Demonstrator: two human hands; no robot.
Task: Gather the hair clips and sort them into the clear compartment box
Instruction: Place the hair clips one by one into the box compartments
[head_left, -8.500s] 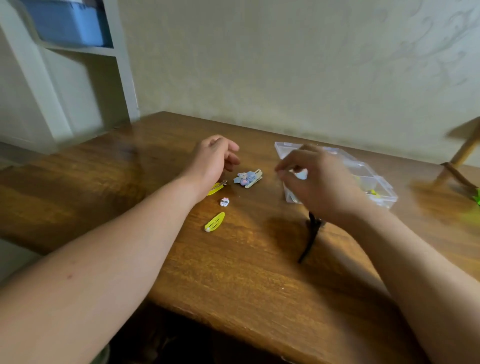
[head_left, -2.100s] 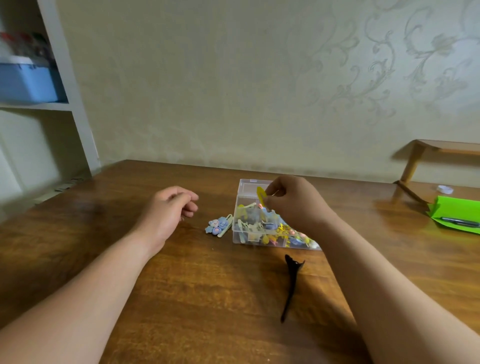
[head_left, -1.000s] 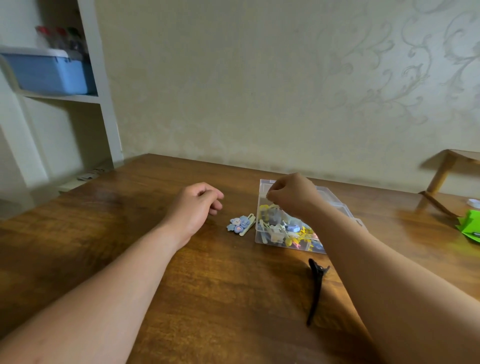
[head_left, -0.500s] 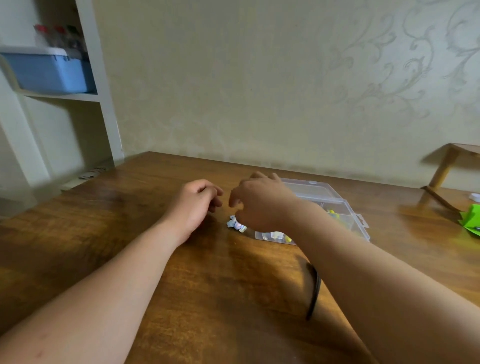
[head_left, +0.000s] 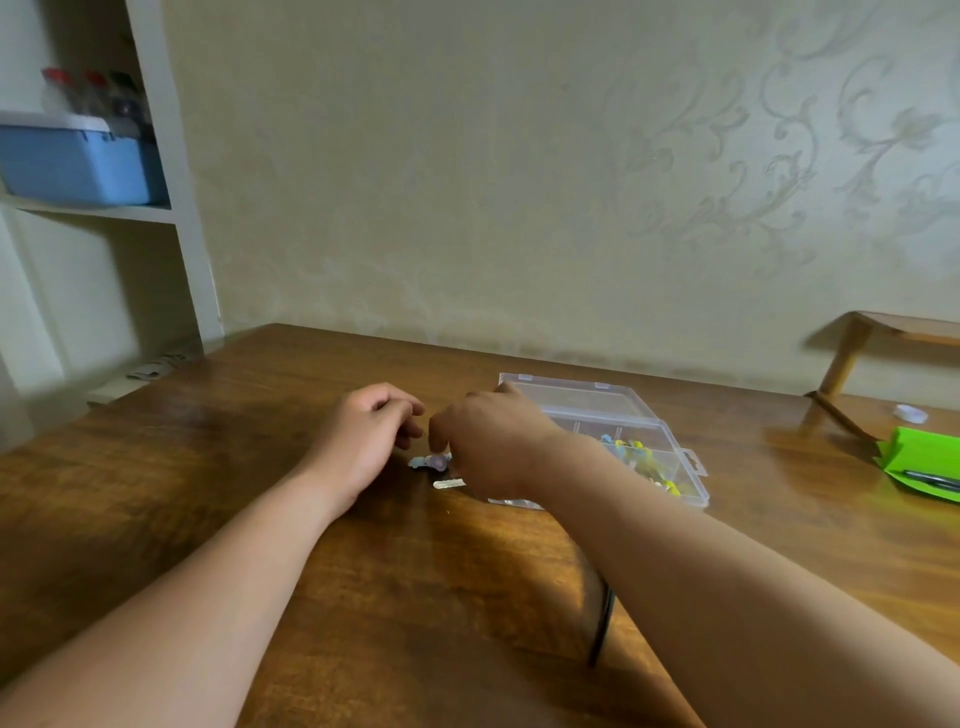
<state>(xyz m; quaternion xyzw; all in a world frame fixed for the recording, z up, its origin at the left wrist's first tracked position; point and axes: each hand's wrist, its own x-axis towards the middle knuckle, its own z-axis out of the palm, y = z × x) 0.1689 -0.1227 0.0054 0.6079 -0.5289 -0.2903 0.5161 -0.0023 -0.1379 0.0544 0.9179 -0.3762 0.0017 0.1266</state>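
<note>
Here the right hand (head_left: 488, 447) reaches across to the pastel clip (head_left: 430, 461), which lies on the tabletop (head_left: 260, 467) at nine o'clock from the clear compartment box (head_left: 574, 401). Its thumb and curled fingers close down on the clip's right part. The flowered end shows to the left of the thumb, and a pale bar pokes out beneath the hand. The left hand (head_left: 369, 436) rests on the tabletop just beside it at nine o'clock, fingers loosely curled and holding nothing.

A second ago the right hand was bunched over the box. Half a second ago it hung above the clip. Now it is lower and on the clip. The left hand has kept its place.

We count two hands, one pastel clip outside the box and one long black clip (head_left: 602, 623) at six o'clock from the box, partly hidden by the right forearm. There is one box, its lid laid open, and the coloured clips (head_left: 636, 452) inside it are too jumbled to count. At three o'clock from the box lies one green folder (head_left: 919, 462). At ten o'clock, one blue bin (head_left: 67, 161) sits on a shelf.
</note>
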